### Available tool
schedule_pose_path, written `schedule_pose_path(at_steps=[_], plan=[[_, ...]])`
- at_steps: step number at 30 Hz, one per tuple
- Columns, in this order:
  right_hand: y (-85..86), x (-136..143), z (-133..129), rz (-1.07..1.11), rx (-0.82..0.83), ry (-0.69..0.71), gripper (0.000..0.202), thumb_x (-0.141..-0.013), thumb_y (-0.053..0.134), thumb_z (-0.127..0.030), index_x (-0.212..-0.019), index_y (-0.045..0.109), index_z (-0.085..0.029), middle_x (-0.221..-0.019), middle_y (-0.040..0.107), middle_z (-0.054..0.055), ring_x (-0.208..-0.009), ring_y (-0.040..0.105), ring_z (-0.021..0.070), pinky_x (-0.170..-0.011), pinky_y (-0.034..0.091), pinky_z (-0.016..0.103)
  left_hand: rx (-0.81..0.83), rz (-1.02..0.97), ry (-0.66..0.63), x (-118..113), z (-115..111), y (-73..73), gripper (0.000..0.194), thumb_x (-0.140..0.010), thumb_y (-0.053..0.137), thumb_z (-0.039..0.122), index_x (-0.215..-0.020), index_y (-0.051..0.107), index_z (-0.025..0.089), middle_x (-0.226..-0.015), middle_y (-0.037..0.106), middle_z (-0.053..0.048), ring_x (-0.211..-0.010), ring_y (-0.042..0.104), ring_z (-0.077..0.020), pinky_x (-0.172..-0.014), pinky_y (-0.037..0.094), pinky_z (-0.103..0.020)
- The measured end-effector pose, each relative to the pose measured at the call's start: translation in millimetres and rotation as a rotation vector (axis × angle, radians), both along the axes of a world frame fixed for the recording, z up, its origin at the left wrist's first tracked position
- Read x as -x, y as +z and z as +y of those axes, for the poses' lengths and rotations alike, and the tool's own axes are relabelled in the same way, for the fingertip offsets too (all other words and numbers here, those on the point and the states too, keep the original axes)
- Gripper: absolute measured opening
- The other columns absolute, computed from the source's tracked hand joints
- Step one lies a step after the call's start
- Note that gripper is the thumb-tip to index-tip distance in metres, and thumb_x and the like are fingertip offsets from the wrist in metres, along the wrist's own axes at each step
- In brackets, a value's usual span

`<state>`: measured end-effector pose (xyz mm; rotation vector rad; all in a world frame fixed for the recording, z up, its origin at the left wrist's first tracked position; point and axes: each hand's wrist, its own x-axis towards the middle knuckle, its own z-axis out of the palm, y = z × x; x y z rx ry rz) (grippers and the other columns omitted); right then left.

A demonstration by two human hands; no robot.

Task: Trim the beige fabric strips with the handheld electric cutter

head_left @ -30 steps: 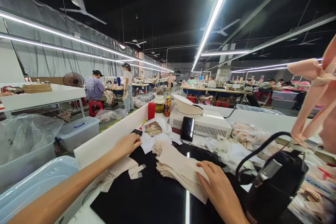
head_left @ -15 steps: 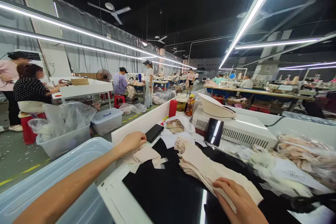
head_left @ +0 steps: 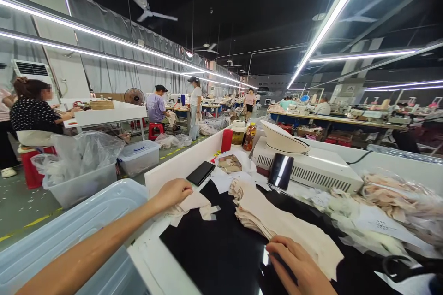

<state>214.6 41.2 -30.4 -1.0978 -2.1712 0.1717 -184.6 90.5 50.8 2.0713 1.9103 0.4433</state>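
Note:
My left hand [head_left: 173, 192] is closed at the left edge of the work surface, its fingers pinching the small beige cloth pieces [head_left: 194, 199] there. Small pale tabs stick out from that cloth onto the black board [head_left: 207, 244]. A long stack of beige cut fabric [head_left: 280, 214] lies across the board. Beside the stack's near edge, my right hand [head_left: 294, 262] is low over the board with its fingers apart and slightly bent, and no cloth shows in it.
A black phone [head_left: 200, 173] lies behind my left hand; another phone [head_left: 281, 171] leans on a white machine [head_left: 321, 168]. Bagged fabric [head_left: 398, 198] and black scissors [head_left: 401, 267] are at right. A blue plastic lid [head_left: 86, 226] is at left. People work farther off.
My right hand has moved left, off the edge of the fabric stack and onto the black board. My left hand stays at the small cloth pieces. The view has shifted slightly.

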Motion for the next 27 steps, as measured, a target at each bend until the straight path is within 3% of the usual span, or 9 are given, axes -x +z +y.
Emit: schedule_pose_path(at_steps=[2, 5, 9, 14, 17, 19, 23, 27], plan=[[2.7, 5.6, -4.1, 0.019, 0.021, 0.022, 0.023, -0.105, 0.054, -0.042, -0.104, 0.075, -0.033, -0.114, 0.078, 0.008, -0.101, 0.079, 0.0262, -0.088, 0.065, 0.034, -0.043, -0.026, -0.012, 1.5, -2.7, 3.4, 0.032, -0.106, 0.068, 0.039, -0.129, 0.067, 0.018, -0.13, 0.067, -0.01, -0.11, 0.069, -0.0252, -0.095, 0.061, -0.045], [5.7, 16.6, -13.2, 0.101, 0.086, 0.038, 0.022, -0.104, 0.054, -0.04, -0.101, 0.075, -0.032, -0.11, 0.077, 0.007, -0.1, 0.078, 0.0245, -0.089, 0.063, 0.033, -0.114, -0.112, -0.047, 1.1, -7.1, 12.3, 0.024, -0.108, 0.058, 0.039, -0.105, 0.07, 0.018, -0.105, 0.071, -0.005, -0.094, 0.067, -0.0215, -0.09, 0.057, -0.039], [9.9, 33.7, -23.7, 0.331, 0.256, 0.002, 0.025, -0.099, 0.06, -0.051, -0.098, 0.076, -0.031, -0.105, 0.078, 0.005, -0.099, 0.075, 0.0241, -0.093, 0.061, 0.033, -0.175, -0.303, -0.122, -11.8, -17.9, 30.4, 0.033, -0.101, 0.046, 0.047, -0.087, 0.06, 0.02, -0.083, 0.062, 0.0, -0.082, 0.057, -0.0197, -0.08, 0.047, -0.031], [18.3, 51.4, -25.2, 0.624, 0.657, -0.014, 0.064, -0.083, 0.064, -0.083, -0.112, 0.078, -0.027, -0.112, 0.081, 0.009, -0.108, 0.076, 0.0307, -0.09, 0.064, 0.036, -0.067, -0.503, -0.27, -45.9, -43.6, 45.3, 0.044, -0.095, 0.046, 0.063, -0.087, 0.055, 0.021, -0.077, 0.053, 0.002, -0.073, 0.047, -0.0163, -0.065, 0.039, -0.025], [20.4, 63.2, -29.0, 0.819, 0.891, 0.021, 0.086, -0.073, 0.067, -0.092, -0.122, 0.078, -0.022, -0.119, 0.08, 0.016, -0.115, 0.074, 0.0342, -0.094, 0.061, 0.043, 0.034, -0.58, -0.367, -69.0, -57.9, 43.9, 0.049, -0.092, 0.052, 0.069, -0.084, 0.054, 0.02, -0.075, 0.049, 0.002, -0.069, 0.043, -0.0149, -0.062, 0.035, -0.024], [19.7, 71.8, -33.9, 0.913, 1.052, 0.117, 0.092, -0.071, 0.065, -0.095, -0.119, 0.08, -0.018, -0.116, 0.08, 0.018, -0.116, 0.073, 0.035, -0.1, 0.057, 0.046, 0.097, -0.621, -0.423, -82.3, -64.5, 40.8, 0.052, -0.09, 0.055, 0.071, -0.083, 0.053, 0.02, -0.075, 0.048, 0.003, -0.069, 0.041, -0.0143, -0.062, 0.033, -0.024], [17.4, 81.8, -42.2, 1.043, 1.209, 0.359, 0.083, -0.071, 0.073, -0.088, -0.111, 0.082, -0.015, -0.095, 0.081, 0.014, -0.099, 0.076, 0.031, -0.097, 0.056, 0.044, 0.214, -0.683, -0.5, -98.9, -70.9, 35.6, 0.056, -0.085, 0.061, 0.074, -0.081, 0.051, 0.019, -0.075, 0.045, 0.003, -0.068, 0.037, -0.0131, -0.061, 0.03, -0.024], [19.9, 77.0, -45.4, 1.109, 1.115, 0.302, 0.067, -0.067, 0.093, -0.067, -0.105, 0.08, -0.013, -0.079, 0.075, 0.006, -0.065, 0.066, 0.0158, -0.068, 0.054, 0.029, 0.303, -0.724, -0.499, -103.6, -74.0, 30.9, 0.062, -0.083, 0.062, 0.081, -0.082, 0.049, 0.02, -0.073, 0.043, 0.005, -0.066, 0.033, -0.0121, -0.058, 0.026, -0.024]])
